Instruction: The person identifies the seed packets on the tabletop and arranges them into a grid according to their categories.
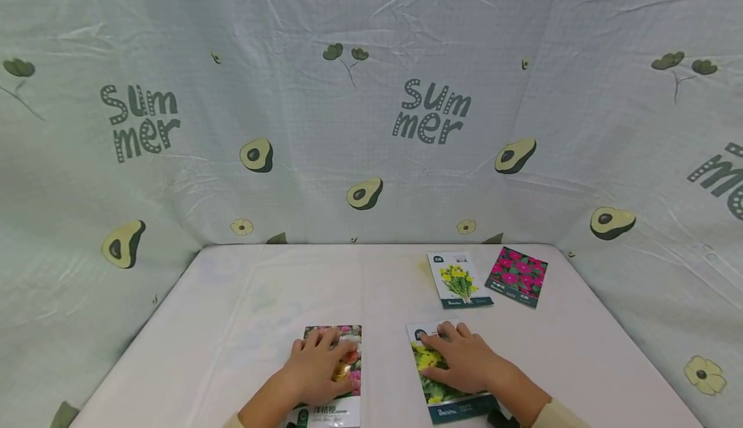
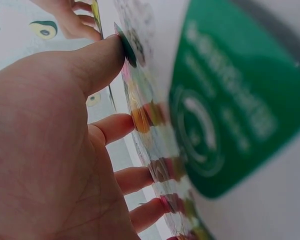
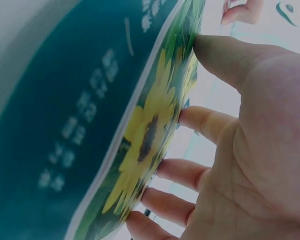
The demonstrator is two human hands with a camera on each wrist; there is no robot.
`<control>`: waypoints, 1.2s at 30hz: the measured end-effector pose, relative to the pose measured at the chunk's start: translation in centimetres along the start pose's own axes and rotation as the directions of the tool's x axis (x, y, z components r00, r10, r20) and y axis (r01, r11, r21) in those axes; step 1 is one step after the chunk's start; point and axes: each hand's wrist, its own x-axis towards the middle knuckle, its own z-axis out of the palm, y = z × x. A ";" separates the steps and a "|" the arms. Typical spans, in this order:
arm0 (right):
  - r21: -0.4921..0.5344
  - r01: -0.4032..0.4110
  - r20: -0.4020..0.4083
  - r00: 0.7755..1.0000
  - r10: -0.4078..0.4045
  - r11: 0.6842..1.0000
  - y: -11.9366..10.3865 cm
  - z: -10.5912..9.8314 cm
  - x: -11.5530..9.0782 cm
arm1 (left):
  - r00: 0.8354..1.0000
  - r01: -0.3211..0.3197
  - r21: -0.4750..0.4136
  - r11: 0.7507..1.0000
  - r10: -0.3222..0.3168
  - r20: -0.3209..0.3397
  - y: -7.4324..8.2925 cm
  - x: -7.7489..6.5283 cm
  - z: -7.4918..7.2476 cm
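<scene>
Near the front of the table, my left hand rests on a flower seed packet with pink and orange blooms and a white lower band. In the left wrist view its spread fingertips touch the glossy front, and a green label shows close by. My right hand lies over another seed packet, printed with yellow flowers above a dark teal band. The thumb and fingertips press lightly on that front in the right wrist view, beside a yellow flower print. Each palm hides part of its packet.
Farther back on the right lie a white packet with a yellow bouquet and a packet of magenta flowers. The pale table ends at a curtain printed with avocados, which closes in the back and sides.
</scene>
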 end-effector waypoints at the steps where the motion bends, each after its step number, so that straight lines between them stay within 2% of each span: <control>1: -0.001 -0.005 -0.005 1.000 0.005 1.000 -0.1 0.0 0.0 | 1.000 0.000 0.001 1.000 0.000 0.000 0.0 0.0 0.0; 12: -0.017 -0.049 -0.024 0.999 0.049 0.999 -0.9 0.5 0.7 | 1.000 0.003 0.018 1.000 -0.003 -0.006 0.0 0.0 -0.3; 29: -0.031 -0.045 -0.043 0.998 0.044 0.999 -1.7 1.1 1.6 | 1.000 0.016 0.013 1.000 -0.016 -0.013 0.1 0.1 -0.2; 36: -0.027 -0.058 -0.026 0.998 0.058 0.998 -2.1 1.1 1.9 | 1.000 0.011 0.018 1.000 -0.011 -0.003 0.1 0.1 0.0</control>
